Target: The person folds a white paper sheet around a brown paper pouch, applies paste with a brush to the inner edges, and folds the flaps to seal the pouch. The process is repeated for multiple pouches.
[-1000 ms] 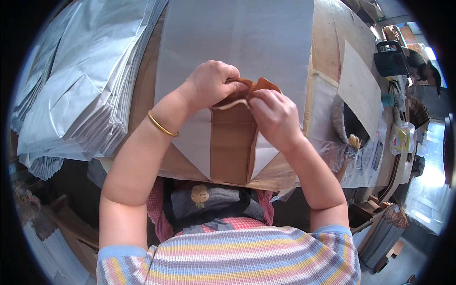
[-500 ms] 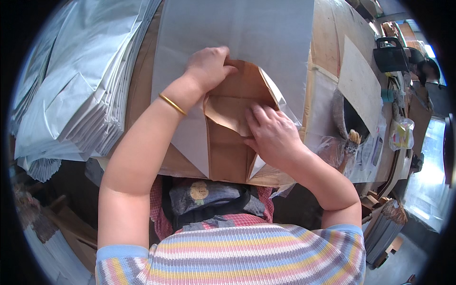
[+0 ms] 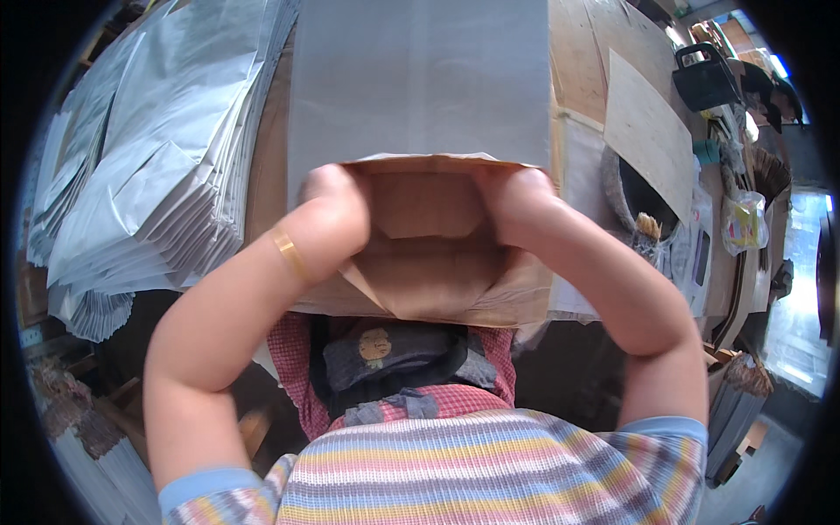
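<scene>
A large paper bag [image 3: 420, 87], pale grey-white outside and brown inside, lies flat in front of me. Its near end gapes wide, showing the brown inner faces and folds. At the left corner of this opening is my left hand [image 3: 339, 206], with a gold bangle [image 3: 289, 250] on the wrist. Opposite it, my right hand [image 3: 518, 203] reaches into the right corner. Both hands touch the paper, but their fingers are hidden by the bag and smeared by motion.
A thick pile of folded white paper bags [image 3: 166, 166] lies at the left. To the right are a stiff board [image 3: 643, 122] over a dark container, a bristle brush [image 3: 648, 226] and a black handled case [image 3: 704, 77]. Below the table edge stand more bundles [image 3: 739, 407].
Both hands have moved apart and toward me to the two sides of the opening. The bag's end has spread from a partly folded flap into a wide mouth.
</scene>
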The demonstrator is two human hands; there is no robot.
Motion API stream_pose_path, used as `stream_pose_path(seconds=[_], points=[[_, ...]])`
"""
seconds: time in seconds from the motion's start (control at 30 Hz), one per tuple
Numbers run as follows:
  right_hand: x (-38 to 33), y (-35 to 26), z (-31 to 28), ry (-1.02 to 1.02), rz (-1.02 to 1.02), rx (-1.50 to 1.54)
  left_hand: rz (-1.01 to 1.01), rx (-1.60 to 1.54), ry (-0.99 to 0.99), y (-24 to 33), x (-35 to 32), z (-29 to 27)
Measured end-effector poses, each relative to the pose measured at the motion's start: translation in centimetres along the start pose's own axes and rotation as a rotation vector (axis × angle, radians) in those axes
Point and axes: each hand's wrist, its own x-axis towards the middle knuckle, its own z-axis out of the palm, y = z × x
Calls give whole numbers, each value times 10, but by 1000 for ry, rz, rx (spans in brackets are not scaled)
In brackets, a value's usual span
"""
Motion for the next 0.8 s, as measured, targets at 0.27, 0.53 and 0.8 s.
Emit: stream_pose_path(seconds=[0.27, 0.53, 0.8], points=[[-32, -17, 2, -203, 38, 205, 112, -186, 248, 21, -32, 16], [-8, 16, 59, 130, -50, -4, 36, -712, 705, -26, -17, 48], [-61, 12, 44, 407, -448, 704, 415, -1218, 551, -26, -14, 35]])
